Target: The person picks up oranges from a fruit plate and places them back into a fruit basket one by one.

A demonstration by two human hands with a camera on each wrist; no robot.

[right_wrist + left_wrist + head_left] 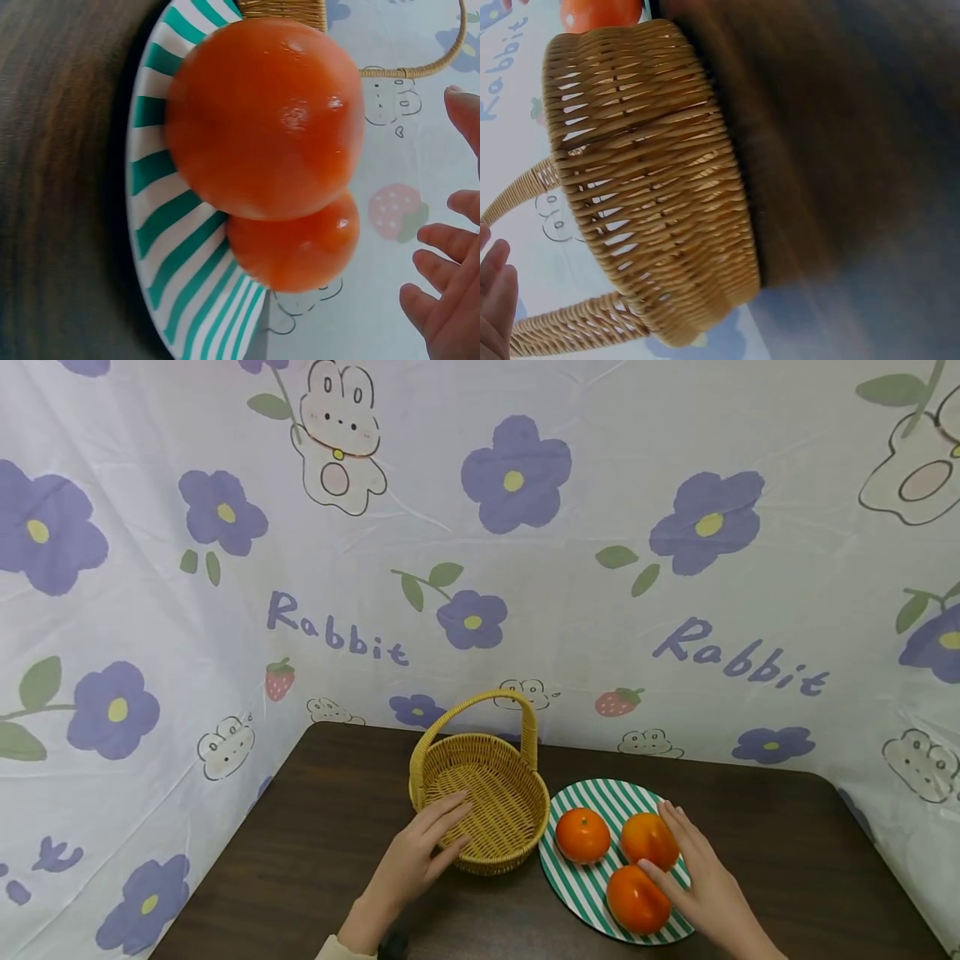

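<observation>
A yellow wicker basket (pixel 487 793) with an arched handle stands upright, with nothing seen inside. My left hand (pixel 416 852) hovers at its near left rim, fingers extended and holding nothing. To the right, a round plate (pixel 564 887) with green and white stripes bears a glossy orange fruit (pixel 582 836) with a small green stem spot, a second orange fruit (pixel 643 838) and a nearer one (pixel 637 902). Above the plate's right side is my right hand (pixel 705 885), its thumb and fingers spread around empty space. In the right wrist view this hand (pixel 454 277) appears apart from the fruits.
A dark wooden table (pixel 315 827) carries everything. Behind and beside it hangs a white cloth (pixel 585 635) printed with rabbits, purple flowers and strawberries. The basket's handle (pixel 472 702) rises above its rim. A small dark object (pixel 393 943) lies by the left wrist.
</observation>
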